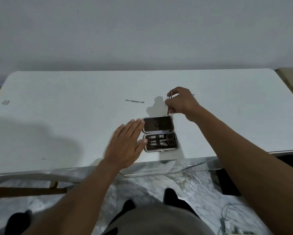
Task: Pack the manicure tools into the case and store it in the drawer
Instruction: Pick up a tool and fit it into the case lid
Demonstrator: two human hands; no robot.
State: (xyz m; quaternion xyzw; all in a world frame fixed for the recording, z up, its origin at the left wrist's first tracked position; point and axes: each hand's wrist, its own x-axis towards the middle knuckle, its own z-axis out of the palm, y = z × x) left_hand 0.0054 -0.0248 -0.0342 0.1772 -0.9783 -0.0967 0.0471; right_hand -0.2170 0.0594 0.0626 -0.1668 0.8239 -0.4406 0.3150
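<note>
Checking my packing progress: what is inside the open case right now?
The lower half of the case holds scissors and several small metal tools under straps. The lid half looks empty. The left hand covers the case's left edge.

The case (159, 134) lies open on the bench (57, 107). The left hand (125, 146) rests flat beside it; the right hand (180, 101) pinches tweezers (169, 103) just beyond it.
</note>
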